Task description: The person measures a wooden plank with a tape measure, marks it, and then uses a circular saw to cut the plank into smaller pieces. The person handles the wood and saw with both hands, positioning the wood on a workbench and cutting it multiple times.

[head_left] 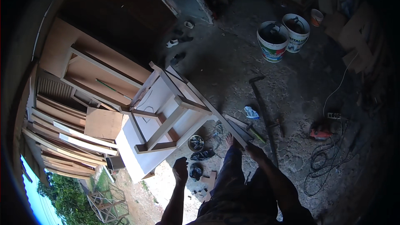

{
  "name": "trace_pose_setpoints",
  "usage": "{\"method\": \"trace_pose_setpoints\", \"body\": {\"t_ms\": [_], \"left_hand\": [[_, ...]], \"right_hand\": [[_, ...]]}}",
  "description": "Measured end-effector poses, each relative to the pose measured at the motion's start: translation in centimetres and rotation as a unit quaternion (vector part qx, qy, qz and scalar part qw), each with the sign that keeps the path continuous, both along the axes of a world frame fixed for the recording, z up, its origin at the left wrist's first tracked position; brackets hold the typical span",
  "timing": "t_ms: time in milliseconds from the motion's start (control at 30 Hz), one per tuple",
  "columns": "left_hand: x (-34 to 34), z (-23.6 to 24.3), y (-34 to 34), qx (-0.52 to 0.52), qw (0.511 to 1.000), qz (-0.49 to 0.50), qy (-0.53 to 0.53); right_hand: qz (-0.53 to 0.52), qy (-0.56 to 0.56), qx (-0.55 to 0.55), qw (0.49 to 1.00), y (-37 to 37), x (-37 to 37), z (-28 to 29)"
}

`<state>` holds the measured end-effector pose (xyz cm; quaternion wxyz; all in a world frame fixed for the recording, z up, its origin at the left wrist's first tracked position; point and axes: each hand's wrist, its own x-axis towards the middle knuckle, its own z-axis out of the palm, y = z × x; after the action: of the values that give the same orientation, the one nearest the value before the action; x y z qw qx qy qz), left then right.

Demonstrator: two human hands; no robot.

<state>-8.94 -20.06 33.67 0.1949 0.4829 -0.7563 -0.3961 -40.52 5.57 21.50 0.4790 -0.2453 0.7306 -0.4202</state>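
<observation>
My right hand (253, 151) grips the lower end of a long wooden strip (214, 111), which slants up and left alongside a wooden frame (166, 129). The frame has legs and crossbars and lies over a large white panel (130, 153). To the left, my left hand (180, 169) hangs raised in front of my body, its fingers curled in; it looks dark, and what it holds, if anything, cannot be made out. Near it on the ground stand a round tin of small parts (196, 143) and a black plastic bag (202, 155). My bare foot (229, 140) shows beside the strip.
A hammer with a green handle (257, 135) and a long dark bar (264, 114) lie on the rough floor. A red power tool (321, 132), tangled cable (318, 173) and power strip (334, 116) are at right. Two buckets (273, 41) stand behind; stacked boards (71, 135) lean left.
</observation>
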Motion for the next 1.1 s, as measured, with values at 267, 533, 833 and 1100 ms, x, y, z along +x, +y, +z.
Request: {"method": "trace_pose_setpoints", "body": {"t_ms": [267, 533, 833, 1100], "left_hand": [[-14.2, 3.5, -24.9, -0.139, 0.984, -0.086, -0.072], [-20.8, -8.4, -35.3, 0.038, 0.927, -0.260, -0.269], [-31.6, -14.4, -33.6, -0.275, 0.826, -0.464, -0.164], [-30.8, -18.8, -33.1, -0.247, 0.823, -0.488, -0.153]], "right_hand": [[-0.055, 0.053, -0.098, 0.992, -10.7, 0.1, -1.6], [-0.029, 0.013, 0.006, 0.999, -16.8, -2.6, -2.8], [0.032, 0.003, 0.068, 0.997, -19.5, -4.4, -5.0], [0.042, 0.029, 0.026, 0.998, -19.9, -1.3, -9.7]]}}
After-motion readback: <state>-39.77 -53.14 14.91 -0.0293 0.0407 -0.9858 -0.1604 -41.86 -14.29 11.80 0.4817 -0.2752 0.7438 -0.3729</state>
